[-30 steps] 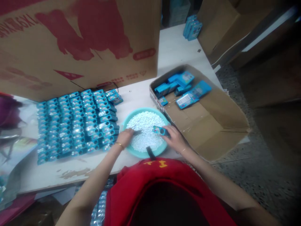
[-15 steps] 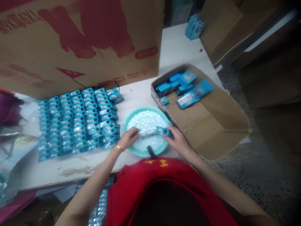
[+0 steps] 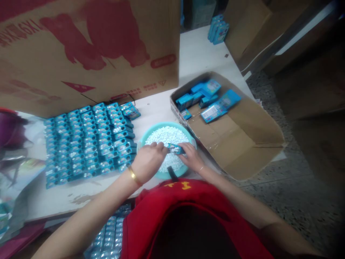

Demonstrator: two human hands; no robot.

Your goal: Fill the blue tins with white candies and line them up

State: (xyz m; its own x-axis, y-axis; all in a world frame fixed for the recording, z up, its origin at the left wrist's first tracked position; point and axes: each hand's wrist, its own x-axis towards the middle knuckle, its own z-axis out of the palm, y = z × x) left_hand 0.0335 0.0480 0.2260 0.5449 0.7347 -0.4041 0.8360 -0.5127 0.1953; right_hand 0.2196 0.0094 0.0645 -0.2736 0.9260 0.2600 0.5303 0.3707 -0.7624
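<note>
At the left, rows [image 3: 88,144] of blue boxes stand close together on the tabletop [image 3: 192,54], hemmed in behind by a big carton [image 3: 107,75]. A bare strip lies between their front and the tabletop's near edge. A narrow gap parts the rows from the bowl [image 3: 167,124], with open room behind it as far as the carton. The bowl's near side is close to the red garment [image 3: 151,208]. On its right, the tray [image 3: 237,156] crowds it; whether the two touch is unclear. The tray's own right half is bare, with loose boxes [image 3: 212,112] toward its far left. Behind it, open tabletop runs back to a small stack [image 3: 218,30] near the right edge.

The left hand [image 3: 150,160] reaches over the bowl, fingers bunched at the left end of one box [image 3: 174,148]; what they pinch, if anything, is hidden. That box lies between the two hands, above the white pellets [image 3: 167,135], tilted slightly. The right hand [image 3: 192,157] grips its right end, the fingers closed around it.
</note>
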